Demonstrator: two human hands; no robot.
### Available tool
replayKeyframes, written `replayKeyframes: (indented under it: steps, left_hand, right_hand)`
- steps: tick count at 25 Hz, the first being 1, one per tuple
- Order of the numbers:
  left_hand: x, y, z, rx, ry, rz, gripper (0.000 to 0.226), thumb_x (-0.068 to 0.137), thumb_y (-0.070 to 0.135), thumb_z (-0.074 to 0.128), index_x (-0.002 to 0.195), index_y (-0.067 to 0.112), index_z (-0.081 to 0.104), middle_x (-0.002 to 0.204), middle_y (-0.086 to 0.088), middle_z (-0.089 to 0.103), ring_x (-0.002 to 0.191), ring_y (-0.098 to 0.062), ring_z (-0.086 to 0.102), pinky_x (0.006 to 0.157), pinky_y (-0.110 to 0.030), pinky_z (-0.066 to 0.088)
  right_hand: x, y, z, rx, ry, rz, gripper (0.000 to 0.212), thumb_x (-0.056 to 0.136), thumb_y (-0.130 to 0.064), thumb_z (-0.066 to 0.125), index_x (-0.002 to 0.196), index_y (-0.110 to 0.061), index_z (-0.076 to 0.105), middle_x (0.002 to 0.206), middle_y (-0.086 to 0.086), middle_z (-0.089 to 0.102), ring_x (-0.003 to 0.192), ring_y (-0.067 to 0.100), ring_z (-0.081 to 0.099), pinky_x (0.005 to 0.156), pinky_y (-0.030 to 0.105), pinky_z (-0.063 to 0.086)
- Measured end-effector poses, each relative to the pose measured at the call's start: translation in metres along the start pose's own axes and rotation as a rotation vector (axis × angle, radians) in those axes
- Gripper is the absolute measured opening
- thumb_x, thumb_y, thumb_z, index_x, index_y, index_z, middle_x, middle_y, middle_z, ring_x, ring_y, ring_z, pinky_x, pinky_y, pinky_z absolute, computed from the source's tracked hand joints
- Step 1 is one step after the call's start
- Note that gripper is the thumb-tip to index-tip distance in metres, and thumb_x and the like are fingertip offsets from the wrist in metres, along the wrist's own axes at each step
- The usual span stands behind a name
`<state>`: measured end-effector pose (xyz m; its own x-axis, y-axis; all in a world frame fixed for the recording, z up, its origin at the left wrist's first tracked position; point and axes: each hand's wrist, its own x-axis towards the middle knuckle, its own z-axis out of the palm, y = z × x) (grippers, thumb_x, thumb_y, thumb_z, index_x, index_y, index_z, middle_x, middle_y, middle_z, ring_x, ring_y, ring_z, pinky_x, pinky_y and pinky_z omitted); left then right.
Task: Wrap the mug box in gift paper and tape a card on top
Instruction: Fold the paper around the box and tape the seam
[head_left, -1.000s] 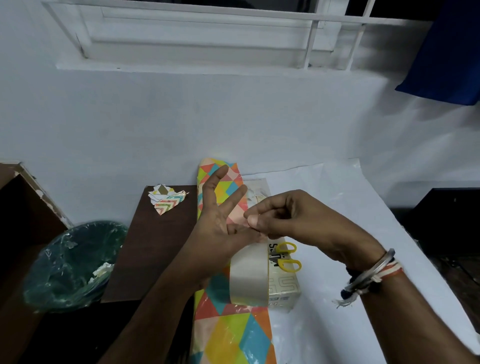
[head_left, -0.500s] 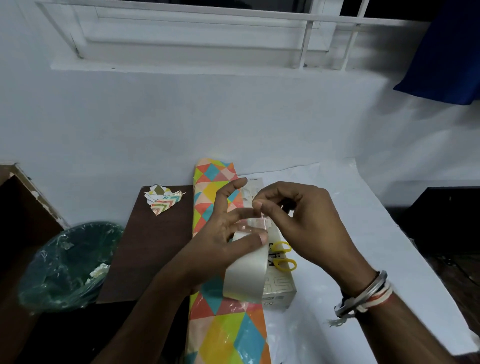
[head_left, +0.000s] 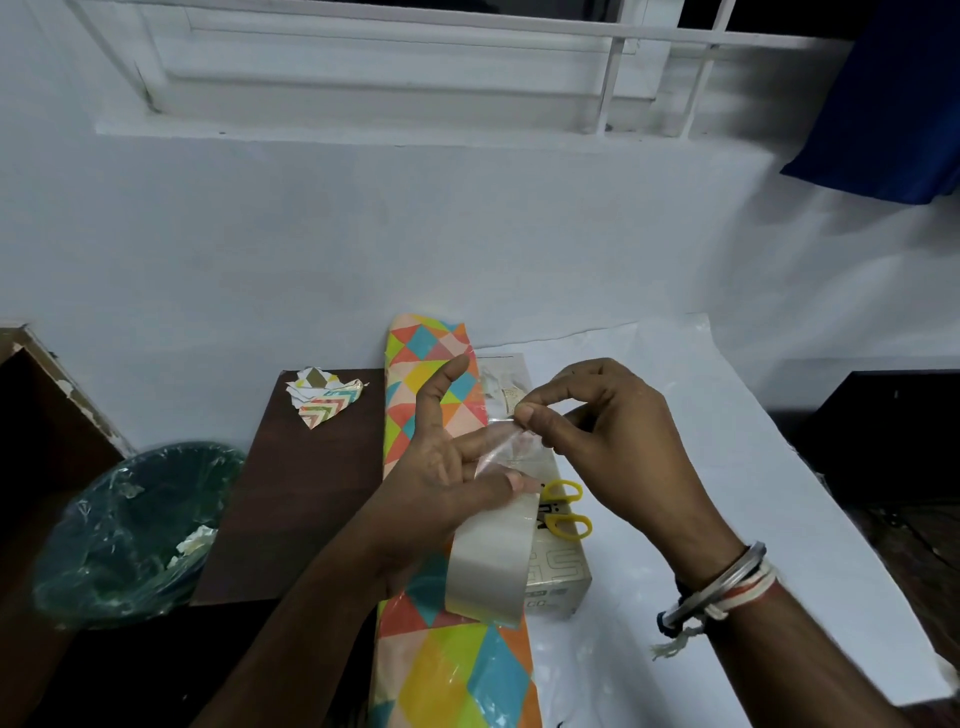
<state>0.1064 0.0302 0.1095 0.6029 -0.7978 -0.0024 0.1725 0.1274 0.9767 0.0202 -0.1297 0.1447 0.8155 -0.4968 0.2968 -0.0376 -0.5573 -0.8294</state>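
My left hand (head_left: 441, 483) holds a roll of clear tape (head_left: 493, 561) above the table, thumb pressed on its top edge, index finger raised. My right hand (head_left: 608, 441) pinches the free end of the tape (head_left: 511, 447) and holds it lifted off the roll. Below the hands lies a roll of gift paper (head_left: 436, 670) in coloured triangles. Next to it lies the white mug box (head_left: 558, 571). Yellow-handled scissors (head_left: 566, 512) rest on the box. A clear packet holding a card (head_left: 501, 387) lies at the box's far end.
White sheeting (head_left: 753, 519) covers the table on the right. A dark brown board (head_left: 301, 499) lies left of the paper roll with paper scraps (head_left: 324, 397) on its far end. A bin with a green liner (head_left: 130, 525) stands at the left. The wall runs close behind.
My left fingers closed from spread onto the tape roll. My right hand found the tape's end and drew it up and to the right off the roll.
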Motion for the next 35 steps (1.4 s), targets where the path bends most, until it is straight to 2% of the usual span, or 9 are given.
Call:
replayKeyframes:
  steps: [4, 5, 9, 12, 14, 18, 21, 29, 35]
  left_hand:
    - [0.000, 0.000, -0.002, -0.058, -0.010, -0.039, 0.108, 0.079, -0.001, 0.082, 0.148, 0.056, 0.022, 0.130, -0.004, 0.071, 0.110, -0.030, 0.073, 0.082, -0.041, 0.061]
    - [0.000, 0.000, -0.002, -0.063, -0.002, -0.044, 0.106, 0.079, -0.002, 0.080, 0.149, 0.054, 0.024, 0.128, -0.002, 0.073, 0.107, -0.028, 0.074, 0.078, -0.038, 0.062]
    - [-0.002, 0.002, -0.006, -0.047, 0.028, -0.055, 0.093, 0.082, 0.000, 0.068, 0.148, 0.050, 0.028, 0.130, 0.001, 0.072, 0.091, -0.025, 0.076, 0.074, -0.033, 0.061]
    - [-0.001, 0.004, -0.011, -0.058, 0.034, -0.052, 0.073, 0.089, 0.001, 0.064, 0.143, 0.042, 0.035, 0.133, -0.005, 0.070, 0.084, -0.023, 0.074, 0.074, -0.034, 0.060]
    - [0.001, 0.006, -0.012, -0.053, 0.016, -0.057, 0.055, 0.098, -0.005, 0.056, 0.135, 0.031, 0.041, 0.134, -0.006, 0.069, 0.083, -0.022, 0.074, 0.074, -0.034, 0.058]
    - [0.003, 0.007, -0.012, 0.008, 0.017, -0.065, 0.031, 0.100, -0.003, 0.054, 0.122, 0.018, 0.059, 0.133, 0.000, 0.070, 0.083, -0.019, 0.075, 0.076, -0.034, 0.056]
    - [0.003, 0.007, -0.011, 0.090, 0.044, -0.053, 0.036, 0.098, -0.001, 0.058, 0.127, 0.018, 0.068, 0.131, 0.006, 0.071, 0.084, -0.017, 0.076, 0.077, -0.027, 0.060]
    - [0.007, 0.010, -0.016, 0.071, 0.045, -0.068, 0.045, 0.096, -0.005, 0.060, 0.135, 0.016, 0.065, 0.132, 0.008, 0.070, 0.084, -0.014, 0.076, 0.070, -0.023, 0.059]
    - [0.006, 0.008, -0.018, 0.024, 0.006, -0.097, 0.049, 0.090, -0.007, 0.066, 0.134, 0.015, 0.066, 0.132, 0.006, 0.070, 0.095, -0.016, 0.076, 0.070, -0.022, 0.059]
  right_hand:
    - [0.001, 0.003, 0.004, -0.040, -0.037, 0.095, 0.007, 0.087, -0.034, 0.081, 0.081, -0.032, 0.079, 0.065, -0.026, 0.068, 0.061, 0.000, 0.067, 0.056, 0.013, 0.043]
    - [0.000, 0.003, 0.006, -0.066, -0.020, 0.092, 0.005, 0.086, -0.037, 0.082, 0.085, -0.033, 0.079, 0.064, -0.026, 0.067, 0.060, 0.000, 0.066, 0.056, 0.015, 0.043]
    - [-0.002, 0.013, -0.005, -0.304, 0.033, 0.032, 0.038, 0.082, -0.041, 0.084, 0.109, -0.040, 0.058, 0.074, -0.017, 0.071, 0.067, -0.002, 0.067, 0.068, 0.025, 0.053]
    - [-0.009, 0.023, -0.025, -0.472, -0.365, 0.005, 0.031, 0.083, -0.038, 0.083, 0.105, -0.041, 0.061, 0.086, -0.019, 0.072, 0.079, -0.001, 0.068, 0.076, 0.031, 0.057]
    - [-0.018, 0.027, -0.026, -0.632, -0.579, -0.004, 0.034, 0.087, -0.036, 0.079, 0.116, -0.044, 0.064, 0.101, -0.019, 0.070, 0.089, 0.001, 0.065, 0.081, 0.029, 0.056]
    - [-0.023, 0.029, -0.020, -0.742, -0.613, -0.083, 0.035, 0.093, -0.031, 0.068, 0.128, -0.035, 0.064, 0.108, -0.010, 0.069, 0.095, 0.012, 0.061, 0.080, 0.027, 0.051]
    - [-0.022, 0.030, -0.021, -0.751, -0.626, -0.097, 0.035, 0.092, -0.029, 0.065, 0.127, -0.032, 0.068, 0.102, -0.007, 0.070, 0.089, 0.013, 0.060, 0.077, 0.028, 0.052]
    - [-0.021, 0.033, -0.023, -0.631, -0.600, -0.019, 0.024, 0.099, -0.025, 0.068, 0.118, -0.039, 0.072, 0.121, -0.016, 0.057, 0.095, 0.008, 0.064, 0.078, 0.020, 0.050]
    - [-0.020, 0.028, -0.025, -0.681, -0.634, 0.062, 0.047, 0.092, -0.033, 0.075, 0.136, -0.038, 0.061, 0.126, -0.009, 0.060, 0.098, 0.009, 0.066, 0.086, 0.028, 0.054]
